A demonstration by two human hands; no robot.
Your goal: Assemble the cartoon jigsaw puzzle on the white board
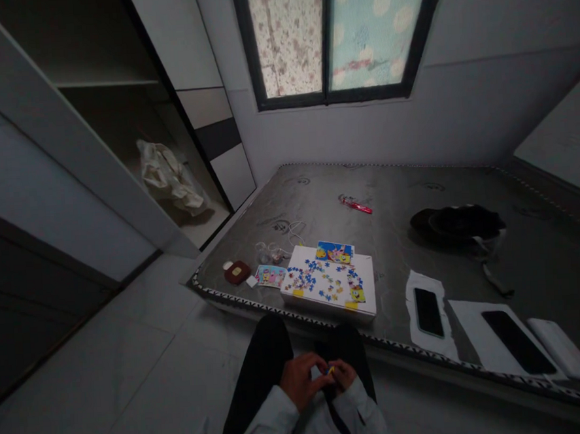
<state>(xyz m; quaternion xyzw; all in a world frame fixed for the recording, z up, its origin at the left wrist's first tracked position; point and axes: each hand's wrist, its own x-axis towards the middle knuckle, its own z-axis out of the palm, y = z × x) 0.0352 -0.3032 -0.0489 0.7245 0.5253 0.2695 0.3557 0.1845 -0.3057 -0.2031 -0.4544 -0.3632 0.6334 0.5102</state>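
Above my lap, my left hand (pixel 301 379) and my right hand (pixel 343 375) meet at the fingertips. Between them is a small yellow and blue jigsaw piece (pixel 331 370), pinched from both sides; whether it is one piece or two joined is too small to tell. In front of my knees a white box (pixel 295 294) lies flat on the mattress. Many loose jigsaw pieces (pixel 301 278) are scattered over its top, mostly blue. A joined yellow section (pixel 357 295) sits near its right edge. At the back of the box lies a colourful cartoon picture card (pixel 335 252).
Left of the box are a pink and blue card (pixel 272 276), a brown case (pixel 237 272) and clear plastic wrapping (pixel 268 252). A red item (pixel 356 204) lies farther back. To the right are a black cap (pixel 457 223), two phones (pixel 428 311) and a white power bank (pixel 564 347).
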